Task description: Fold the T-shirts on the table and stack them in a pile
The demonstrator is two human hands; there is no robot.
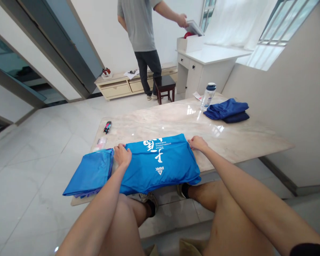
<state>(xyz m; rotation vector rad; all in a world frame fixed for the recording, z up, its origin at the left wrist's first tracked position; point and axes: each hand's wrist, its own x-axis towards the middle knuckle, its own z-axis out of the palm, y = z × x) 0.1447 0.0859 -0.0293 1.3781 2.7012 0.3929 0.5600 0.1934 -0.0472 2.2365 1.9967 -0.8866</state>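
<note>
A bright blue garment with white print [138, 170] lies folded into a rectangle on the marble-look table, its near edge hanging over the front. My left hand [122, 155] has its fingers curled at the far left corner of the garment. At the far right corner, my right hand [197, 143] pinches the fabric between thumb and fingers. Just left of my left hand rests a stack of folded blue clothes [90, 169], with purple cloth showing beneath. The garment's underside is hidden.
On the table [138, 124] are a clear water bottle [208, 96], dark blue folded clothing [228, 109] and a bundle of pens [107, 127]. Beyond stand a dark stool [164, 83], a low cabinet [117, 90] and a person [141, 28] holding a flat object over a white box [188, 44].
</note>
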